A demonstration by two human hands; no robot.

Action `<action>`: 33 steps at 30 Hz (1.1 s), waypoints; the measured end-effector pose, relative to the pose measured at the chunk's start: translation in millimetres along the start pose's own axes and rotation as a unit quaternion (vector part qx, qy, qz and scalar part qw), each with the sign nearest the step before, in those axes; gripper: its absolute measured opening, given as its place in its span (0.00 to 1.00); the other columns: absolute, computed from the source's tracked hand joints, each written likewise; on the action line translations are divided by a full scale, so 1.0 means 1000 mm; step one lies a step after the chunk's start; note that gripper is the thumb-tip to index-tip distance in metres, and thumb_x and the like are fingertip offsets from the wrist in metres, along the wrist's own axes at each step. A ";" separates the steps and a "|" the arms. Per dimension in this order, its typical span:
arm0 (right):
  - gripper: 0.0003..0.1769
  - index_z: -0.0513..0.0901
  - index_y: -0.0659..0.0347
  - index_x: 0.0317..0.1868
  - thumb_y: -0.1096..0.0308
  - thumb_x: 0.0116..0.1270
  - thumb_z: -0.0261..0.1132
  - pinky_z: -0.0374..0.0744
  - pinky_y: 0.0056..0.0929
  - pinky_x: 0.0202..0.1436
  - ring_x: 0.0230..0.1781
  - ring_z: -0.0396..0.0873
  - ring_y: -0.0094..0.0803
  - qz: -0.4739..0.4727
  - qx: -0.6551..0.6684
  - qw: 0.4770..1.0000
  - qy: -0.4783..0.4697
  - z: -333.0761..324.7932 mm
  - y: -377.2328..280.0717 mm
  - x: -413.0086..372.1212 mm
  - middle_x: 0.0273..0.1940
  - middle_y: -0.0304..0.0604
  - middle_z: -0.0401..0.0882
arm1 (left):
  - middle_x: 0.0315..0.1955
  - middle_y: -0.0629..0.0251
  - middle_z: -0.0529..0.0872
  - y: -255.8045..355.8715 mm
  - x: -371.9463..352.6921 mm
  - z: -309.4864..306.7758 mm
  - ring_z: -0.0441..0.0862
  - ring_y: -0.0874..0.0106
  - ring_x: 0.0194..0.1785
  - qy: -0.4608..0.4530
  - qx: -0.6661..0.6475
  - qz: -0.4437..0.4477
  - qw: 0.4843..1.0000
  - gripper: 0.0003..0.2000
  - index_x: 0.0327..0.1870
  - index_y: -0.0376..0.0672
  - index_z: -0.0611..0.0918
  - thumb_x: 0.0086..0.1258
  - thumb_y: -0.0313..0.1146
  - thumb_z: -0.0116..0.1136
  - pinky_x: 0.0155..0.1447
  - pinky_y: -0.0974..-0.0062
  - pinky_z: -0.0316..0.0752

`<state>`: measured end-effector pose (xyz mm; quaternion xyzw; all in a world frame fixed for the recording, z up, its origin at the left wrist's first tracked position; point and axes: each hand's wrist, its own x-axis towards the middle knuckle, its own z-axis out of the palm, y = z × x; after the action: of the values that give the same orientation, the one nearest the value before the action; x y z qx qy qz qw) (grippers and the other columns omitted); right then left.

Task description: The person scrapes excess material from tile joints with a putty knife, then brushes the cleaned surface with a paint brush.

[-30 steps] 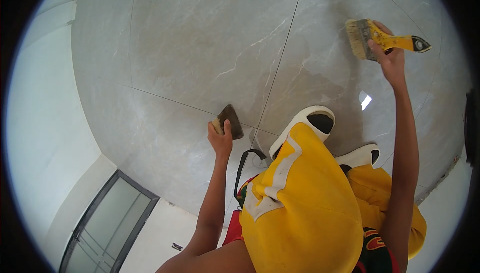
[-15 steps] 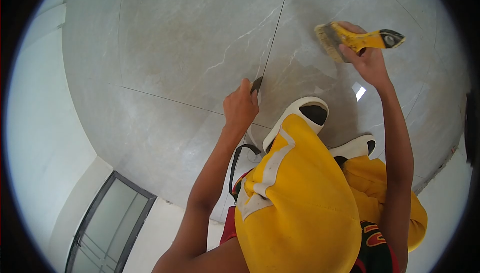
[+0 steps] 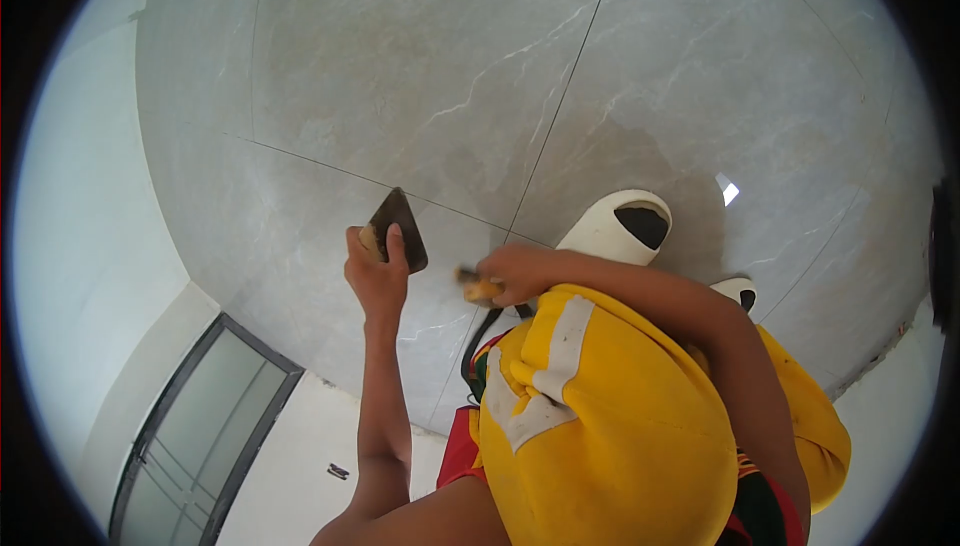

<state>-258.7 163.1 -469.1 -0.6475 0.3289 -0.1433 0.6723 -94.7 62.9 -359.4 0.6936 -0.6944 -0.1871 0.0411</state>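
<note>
My left hand (image 3: 378, 271) is closed around the handle of a putty knife (image 3: 401, 231), whose broad dark blade is lifted over the grey floor tiles (image 3: 480, 46) near a joint line. My right hand (image 3: 515, 274) reaches across in front of my yellow trousers (image 3: 610, 416), gripping a yellow-handled brush (image 3: 482, 290). That brush is smeared by motion, and part of it is hidden by my fingers. A gap separates the brush from the putty knife. Dark joint lines between the tiles cross close to my right hand.
A white slipper (image 3: 610, 226) is on my nearer foot, and the other slipper (image 3: 738, 291) shows further right. A black strap (image 3: 478, 341) hangs beside my knee. At lower left stands a grey-framed glass door (image 3: 200, 436) in a white wall (image 3: 290, 456).
My right hand has swung from the upper right to the middle, carrying the brush. My left hand has moved left and lower, turning the putty knife so its blade shows wide.
</note>
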 end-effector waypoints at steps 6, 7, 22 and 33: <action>0.22 0.78 0.53 0.53 0.70 0.55 0.64 0.79 0.39 0.48 0.43 0.81 0.41 -0.066 -0.241 0.899 0.359 -0.128 0.054 -0.067 0.47 0.46 0.79 | 0.25 0.55 0.82 -0.002 -0.017 0.002 0.81 0.61 0.27 -0.036 -0.068 -0.019 0.997 0.12 0.36 0.36 0.71 0.66 0.34 0.61 0.35 0.67 0.74; 0.22 0.78 0.52 0.54 0.68 0.57 0.65 0.81 0.38 0.44 0.38 0.83 0.40 0.041 -0.143 0.882 0.448 -0.174 0.053 -0.098 0.43 0.45 0.83 | 0.25 0.55 0.82 -0.002 -0.020 0.004 0.81 0.62 0.28 -0.040 -0.075 -0.016 0.996 0.12 0.36 0.35 0.72 0.66 0.33 0.61 0.35 0.68 0.74; 0.09 0.85 0.49 0.30 0.73 0.46 0.68 0.73 0.37 0.48 0.41 0.77 0.37 0.101 -0.334 0.918 0.187 -0.080 0.043 -0.082 0.32 0.40 0.78 | 0.25 0.60 0.81 0.025 0.008 0.032 0.77 0.73 0.27 0.001 -0.138 0.048 0.989 0.12 0.36 0.34 0.74 0.65 0.33 0.62 0.34 0.74 0.73; 0.14 0.81 0.59 0.50 0.66 0.65 0.66 0.81 0.29 0.46 0.43 0.82 0.35 0.306 -0.337 0.745 0.487 -0.215 0.014 -0.276 0.46 0.46 0.82 | 0.18 0.52 0.76 0.012 -0.061 0.135 0.76 0.49 0.24 -0.208 -0.093 0.136 0.964 0.14 0.29 0.40 0.71 0.62 0.36 0.64 0.28 0.60 0.70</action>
<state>-602.1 168.4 -400.0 -0.5385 0.8192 -0.1055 0.1667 -147.3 149.5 -468.6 0.5317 -0.7548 -0.3839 -0.0147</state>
